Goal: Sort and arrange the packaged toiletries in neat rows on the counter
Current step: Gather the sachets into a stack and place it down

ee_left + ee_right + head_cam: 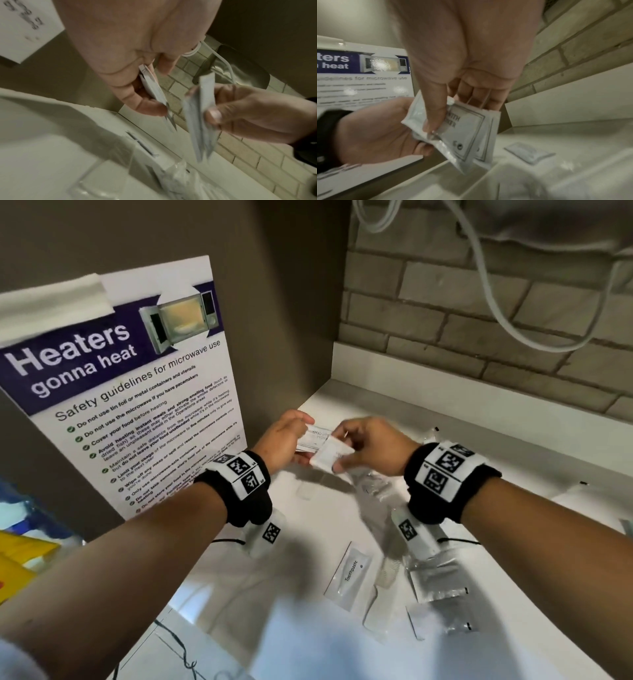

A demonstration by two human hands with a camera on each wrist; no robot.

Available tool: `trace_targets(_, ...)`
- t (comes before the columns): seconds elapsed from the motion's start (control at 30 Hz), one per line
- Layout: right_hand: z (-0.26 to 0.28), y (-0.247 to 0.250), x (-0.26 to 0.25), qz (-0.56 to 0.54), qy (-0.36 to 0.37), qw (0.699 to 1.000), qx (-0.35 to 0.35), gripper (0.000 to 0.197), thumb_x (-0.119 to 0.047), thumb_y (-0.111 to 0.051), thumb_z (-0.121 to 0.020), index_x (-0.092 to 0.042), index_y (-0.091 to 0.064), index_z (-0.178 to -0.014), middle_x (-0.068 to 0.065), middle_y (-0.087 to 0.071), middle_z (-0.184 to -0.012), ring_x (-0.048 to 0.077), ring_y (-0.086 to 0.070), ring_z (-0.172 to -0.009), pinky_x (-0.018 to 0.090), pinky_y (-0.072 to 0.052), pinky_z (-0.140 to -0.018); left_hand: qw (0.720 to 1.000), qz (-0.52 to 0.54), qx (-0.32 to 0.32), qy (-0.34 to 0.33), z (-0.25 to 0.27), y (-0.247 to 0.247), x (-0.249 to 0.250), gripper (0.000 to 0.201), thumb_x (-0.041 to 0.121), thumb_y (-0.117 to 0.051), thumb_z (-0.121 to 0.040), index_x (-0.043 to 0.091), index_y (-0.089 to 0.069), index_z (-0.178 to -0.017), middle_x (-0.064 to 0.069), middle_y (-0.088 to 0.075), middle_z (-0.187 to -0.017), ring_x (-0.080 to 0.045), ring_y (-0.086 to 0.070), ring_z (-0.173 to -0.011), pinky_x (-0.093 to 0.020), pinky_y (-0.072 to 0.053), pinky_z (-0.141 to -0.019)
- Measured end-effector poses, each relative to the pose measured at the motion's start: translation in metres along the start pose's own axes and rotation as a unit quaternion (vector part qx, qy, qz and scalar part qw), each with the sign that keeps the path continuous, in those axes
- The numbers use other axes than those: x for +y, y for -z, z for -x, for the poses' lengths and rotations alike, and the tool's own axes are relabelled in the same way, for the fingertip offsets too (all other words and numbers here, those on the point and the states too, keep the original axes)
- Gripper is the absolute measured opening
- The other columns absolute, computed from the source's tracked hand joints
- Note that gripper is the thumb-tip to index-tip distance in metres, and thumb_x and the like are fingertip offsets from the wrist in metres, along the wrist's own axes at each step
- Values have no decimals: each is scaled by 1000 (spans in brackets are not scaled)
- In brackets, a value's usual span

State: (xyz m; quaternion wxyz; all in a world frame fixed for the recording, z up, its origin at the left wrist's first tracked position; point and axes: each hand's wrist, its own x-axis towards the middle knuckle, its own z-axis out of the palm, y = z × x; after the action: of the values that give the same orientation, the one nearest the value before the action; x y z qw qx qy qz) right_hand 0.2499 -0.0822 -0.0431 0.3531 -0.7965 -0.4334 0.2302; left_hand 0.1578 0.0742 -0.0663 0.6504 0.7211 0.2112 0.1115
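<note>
Both hands are raised over the white counter (479,446), close together, each holding a flat white sachet. My left hand (294,440) pinches a printed sachet (315,436), seen edge-on in the left wrist view (154,92). My right hand (342,450) grips a second white sachet (330,455) just in front of it, thumb pressed on its printed face (464,132). The two sachets (200,115) overlap in the right wrist view but stand slightly apart in the left wrist view.
A toothpaste packet (349,575), a long clear packet (383,587) and two crinkled clear packets (435,577) (445,621) lie on the near counter. Another sachet (529,152) lies flat further back. A microwave poster (120,392) stands at left, a brick wall behind.
</note>
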Motion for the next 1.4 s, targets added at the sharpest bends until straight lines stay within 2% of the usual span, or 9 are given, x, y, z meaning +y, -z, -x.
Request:
trace_targets(0.13,-23,21,-3,-16,1,998,58,34,-3,-86,-65,-17,-59,-81,16,-66,-79,23,-59,-69,41,-52,-69,997,25,-71,-4,-8,-14,11,45,52,-45,-96,11,-52,-112,-15,-66,-84,-24,-62,-62,-31,-51,-57)
trace_targets(0.3,-44,35,4,95,2,992,79,39,-27,-91,-60,-19,-62,-86,-6,-57,-80,11,-49,-71,27,-43,-69,995,-40,-79,-40,-28,-20,10,13,20,-53,-98,17,-46,-109,-10,-66,-79,-25,-61,-63,-39,-49,-61)
trace_targets(0.5,-69,61,42,116,-133,984,-34,33,-29,-77,-76,-17,-62,-103,-10,-59,-89,16,-56,-94,27,-42,-80,997,-65,-17,-45,-48,-5,1,6,25,-52,-97,25,-47,-100,-31,-67,-96,-33,-59,-69,-66,-50,-64)
trace_targets(0.63,-88,45,61,329,-169,926,-76,55,-44,-61,-89,-14,-51,-133,3,-53,-134,28,-49,-127,31,-39,-102,998,-50,-6,-41,-55,-4,0,6,21,-50,-99,21,-45,-103,-27,-65,-87,-31,-54,-67,-57,-48,-65)
trace_targets(0.87,-113,24,73,353,-188,916,-30,27,-26,-67,-76,-10,-51,-61,9,-60,-70,31,-65,-73,32,-56,-69,998,-26,-13,-61,-51,-11,1,22,8,-48,-99,18,-42,-118,-10,-60,-81,-18,-53,-52,-33,-52,-52)
trace_targets(0.97,-110,26,73,348,-201,916,-16,25,-24,-79,-64,-10,-66,-81,4,-65,-75,29,-68,-76,27,-54,-69,998,-25,-12,-65,-43,-7,1,35,4,-48,-98,28,-41,-123,-7,-58,-92,-21,-56,-57,-36,-56,-58)
trace_targets(1.13,-73,33,50,297,-166,940,12,39,-17,-72,-81,-7,-63,-118,12,-65,-117,29,-61,-109,26,-45,-81,998,-49,6,-30,-26,4,-4,25,9,-51,-97,34,-49,-97,-16,-66,-98,-28,-64,-61,-52,-58,-69)
trace_targets(1.27,-27,47,19,209,-118,969,61,16,-21,-74,-81,-20,-58,-84,5,-60,-90,23,-56,-85,29,-42,-73,996,-64,63,8,-9,3,-2,14,9,-50,-92,24,-49,-94,-14,-70,-90,-38,-70,-69,-56,-56,-66)
trace_targets(1.4,28,45,-21,40,-48,998,27,34,-8,-82,-73,-13,-60,-99,3,-61,-73,14,-60,-58,24,-48,-59,998,-27,55,7,10,-8,10,10,8,-46,-91,15,-49,-98,-15,-62,-90,-27,-61,-59,-28,-47,-44)
